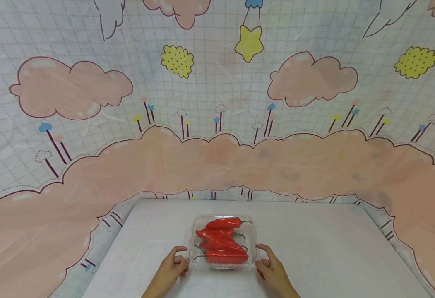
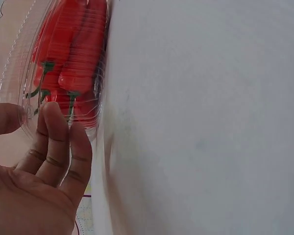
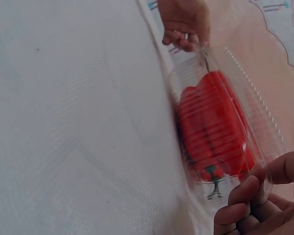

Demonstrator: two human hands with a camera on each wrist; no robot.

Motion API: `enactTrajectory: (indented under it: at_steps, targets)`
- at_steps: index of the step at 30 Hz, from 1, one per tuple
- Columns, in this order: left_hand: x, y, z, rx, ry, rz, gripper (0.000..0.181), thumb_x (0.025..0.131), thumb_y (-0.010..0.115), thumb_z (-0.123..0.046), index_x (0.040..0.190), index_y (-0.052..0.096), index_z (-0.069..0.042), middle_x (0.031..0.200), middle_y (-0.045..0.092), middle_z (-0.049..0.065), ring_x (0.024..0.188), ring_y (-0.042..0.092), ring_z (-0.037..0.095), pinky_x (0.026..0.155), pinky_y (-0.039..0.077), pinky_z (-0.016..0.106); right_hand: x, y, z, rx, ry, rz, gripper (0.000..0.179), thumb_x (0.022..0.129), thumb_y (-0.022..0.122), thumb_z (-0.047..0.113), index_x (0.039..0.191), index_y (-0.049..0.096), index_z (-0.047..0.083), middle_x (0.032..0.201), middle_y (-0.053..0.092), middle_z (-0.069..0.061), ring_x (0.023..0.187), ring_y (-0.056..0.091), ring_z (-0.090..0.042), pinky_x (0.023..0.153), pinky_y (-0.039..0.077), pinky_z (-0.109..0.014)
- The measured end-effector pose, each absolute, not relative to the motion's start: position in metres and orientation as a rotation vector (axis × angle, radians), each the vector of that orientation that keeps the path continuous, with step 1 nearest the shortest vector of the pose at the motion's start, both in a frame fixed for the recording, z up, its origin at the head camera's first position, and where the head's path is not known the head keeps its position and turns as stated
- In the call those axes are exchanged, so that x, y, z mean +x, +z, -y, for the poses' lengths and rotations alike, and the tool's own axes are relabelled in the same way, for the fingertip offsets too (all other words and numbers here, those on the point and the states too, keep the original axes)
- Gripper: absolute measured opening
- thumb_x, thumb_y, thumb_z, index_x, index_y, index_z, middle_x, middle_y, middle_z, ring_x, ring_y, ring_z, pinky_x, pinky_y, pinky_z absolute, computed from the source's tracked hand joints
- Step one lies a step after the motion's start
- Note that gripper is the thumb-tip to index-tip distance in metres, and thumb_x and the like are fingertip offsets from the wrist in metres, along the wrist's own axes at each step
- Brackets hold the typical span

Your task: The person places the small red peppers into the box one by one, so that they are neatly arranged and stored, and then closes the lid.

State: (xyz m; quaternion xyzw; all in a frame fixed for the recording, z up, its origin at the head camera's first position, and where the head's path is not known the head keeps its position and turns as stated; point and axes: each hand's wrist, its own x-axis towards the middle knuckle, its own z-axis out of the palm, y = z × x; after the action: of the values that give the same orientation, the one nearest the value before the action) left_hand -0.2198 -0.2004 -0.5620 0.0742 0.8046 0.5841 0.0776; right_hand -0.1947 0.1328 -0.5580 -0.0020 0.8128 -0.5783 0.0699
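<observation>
A clear plastic container [image 1: 222,265] with ribbed walls sits near the front of the white table. Several red peppers [image 1: 221,240] with green stems lie stacked inside it. At its left side, my left hand [image 1: 172,265] pinches the rim between bent fingers and thumb. My right hand [image 1: 273,267] holds the opposite side the same way. The left wrist view shows the fingertips [image 2: 53,115] right at the container's edge, close to the green stems. In the right wrist view, the right fingers [image 3: 245,188] curl at the near corner of the rim, with the left hand at the far end.
The white tabletop [image 1: 314,240] extends to both sides of the container and behind it. Behind the table hangs a cloth backdrop [image 1: 210,165] printed with clouds and stars, which also shows past the table's left and right edges.
</observation>
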Motion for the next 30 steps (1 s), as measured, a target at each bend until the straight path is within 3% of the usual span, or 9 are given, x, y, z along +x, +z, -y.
enactTrajectory:
  at_steps: [13,22,30]
  targets:
    - [-0.2166,-0.5591,0.1963,0.217,1.893,-2.294,0.054,0.094,0.057,-0.001,0.143,0.036,0.001,0.066,0.057,0.001,0.054,0.050,0.005,0.053,0.046,0.021,-0.1967,-0.5613,-0.1363,-0.078,-1.912,-2.284,0.053,0.095,0.051,0.005,0.144,0.033,0.002,0.062,0.046,0.001,0.051,0.038,-0.004,0.048,0.033,-0.018]
    - [-0.2170,-0.5625,0.1942,0.244,1.948,-2.304,0.038,0.090,0.056,0.004,0.126,0.045,0.005,0.063,0.052,-0.002,0.051,0.046,0.003,0.049,0.043,0.020,-0.1987,-0.5607,-0.1343,-0.023,-1.978,-2.252,0.053,0.092,0.051,0.001,0.143,0.035,0.002,0.063,0.047,0.000,0.051,0.037,-0.004,0.049,0.032,-0.017]
    - [-0.2174,-0.5648,0.1928,0.194,1.941,-2.306,0.037,0.089,0.057,0.003,0.125,0.047,0.002,0.059,0.049,-0.004,0.049,0.045,0.003,0.048,0.038,0.016,-0.1981,-0.5614,-0.1334,0.007,-2.021,-2.223,0.055,0.090,0.052,-0.001,0.142,0.037,0.002,0.061,0.045,0.001,0.050,0.036,-0.004,0.048,0.030,-0.017]
